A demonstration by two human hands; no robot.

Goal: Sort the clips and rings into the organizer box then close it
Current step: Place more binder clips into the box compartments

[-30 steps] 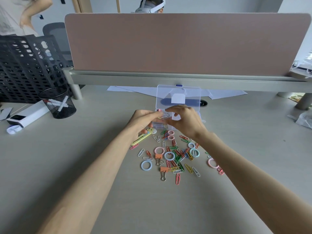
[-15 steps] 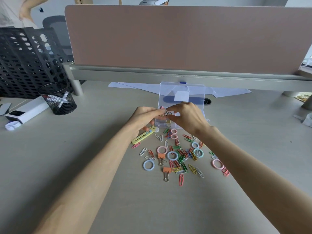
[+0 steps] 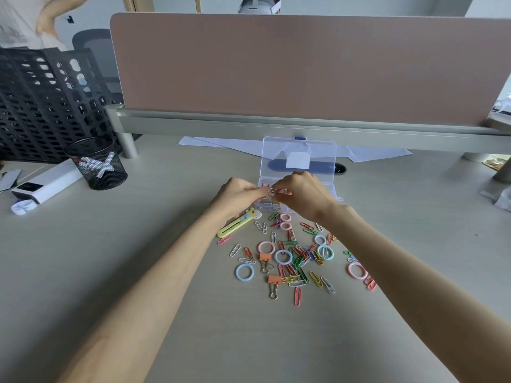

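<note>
A clear plastic organizer box [image 3: 331,189] stands open on the desk, its lid [image 3: 298,150] tilted up behind. My left hand [image 3: 237,196] and my right hand [image 3: 302,193] meet over the box's front left part, fingertips pinching a small pink binder clip [image 3: 278,191] between them. A few clips lie in the box under my hands, mostly hidden. In front of the box, loose coloured paper clips [image 3: 297,258], several pastel rings [image 3: 244,272] and two orange binder clips [image 3: 274,280] are scattered on the desk.
A yellow utility knife [image 3: 237,223] lies left of the pile. A black mesh pen cup [image 3: 96,163] and a white device [image 3: 44,183] sit at the left. A pink desk divider [image 3: 304,67] and white papers [image 3: 221,142] lie behind the box. Another person stands at the far left.
Both hands stay together over the front of the box, still working the small clip. The view has shifted slightly; the scattered pile has not moved.
</note>
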